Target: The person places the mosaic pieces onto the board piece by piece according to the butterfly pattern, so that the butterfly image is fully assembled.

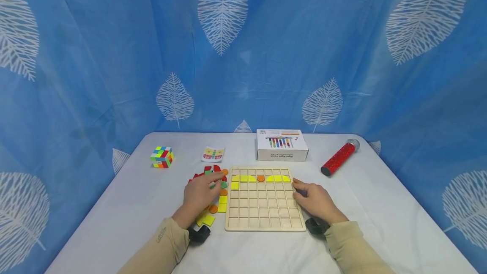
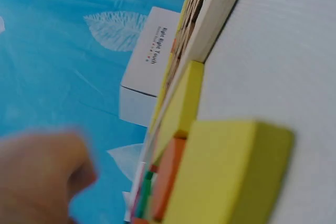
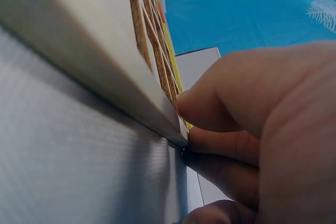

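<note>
1. The wooden board is lying flat on the white table, between the two hands.
2. What is done: one row near the far edge is carrying yellow pieces on both sides of one orange disc. In the next row, nearer to the person, one yellow square is sitting at the left end.
3. What is left: the other cells are showing bare wood, and many loose pieces are lying at the left of the board. I am judging this filling as an early stage.
4. The right hand is pinching the board's right edge.
5. The left hand is hovering over the loose pieces, fingers extended, thumb apart; its wrist view is blurred, so I cannot tell whether it is touching one.
</note>
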### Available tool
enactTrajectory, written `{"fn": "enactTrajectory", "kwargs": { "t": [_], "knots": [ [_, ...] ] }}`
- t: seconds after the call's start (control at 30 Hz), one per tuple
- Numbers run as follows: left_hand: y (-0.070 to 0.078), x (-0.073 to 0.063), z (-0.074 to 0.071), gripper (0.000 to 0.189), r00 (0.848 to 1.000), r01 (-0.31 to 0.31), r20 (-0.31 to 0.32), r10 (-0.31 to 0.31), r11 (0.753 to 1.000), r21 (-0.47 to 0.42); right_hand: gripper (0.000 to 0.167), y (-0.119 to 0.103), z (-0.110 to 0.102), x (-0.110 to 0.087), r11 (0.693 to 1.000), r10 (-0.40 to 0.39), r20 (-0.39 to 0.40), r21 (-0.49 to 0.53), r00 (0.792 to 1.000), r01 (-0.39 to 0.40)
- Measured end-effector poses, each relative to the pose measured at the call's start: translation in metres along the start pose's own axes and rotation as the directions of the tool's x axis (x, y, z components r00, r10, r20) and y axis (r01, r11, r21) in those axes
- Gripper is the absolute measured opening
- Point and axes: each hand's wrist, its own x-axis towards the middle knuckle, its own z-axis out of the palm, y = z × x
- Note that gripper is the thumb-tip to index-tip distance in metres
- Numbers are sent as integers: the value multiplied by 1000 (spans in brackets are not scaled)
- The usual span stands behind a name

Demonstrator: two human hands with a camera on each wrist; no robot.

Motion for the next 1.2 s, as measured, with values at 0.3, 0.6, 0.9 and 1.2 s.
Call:
{"fn": "enactTrajectory", "kwargs": {
  "t": [0.3,0.6,0.9,1.2],
  "knots": [
    [-7,4,5,28,995,91,-34,-91,996,-24,45,2,1,1,1000,-2,-5,-2,1000,2],
    [-4,1,1,29,992,55,109,-62,997,62,44,0,0,0,1000,-9,-8,-5,1000,9],
    [0,3,-3,31,981,67,180,-75,996,51,44,1,1,1,1000,-15,-13,-7,1000,15],
    [2,2,0,26,973,123,201,-109,991,-54,44,3,2,0,1000,-11,-13,-11,1000,10]
  ]
}}
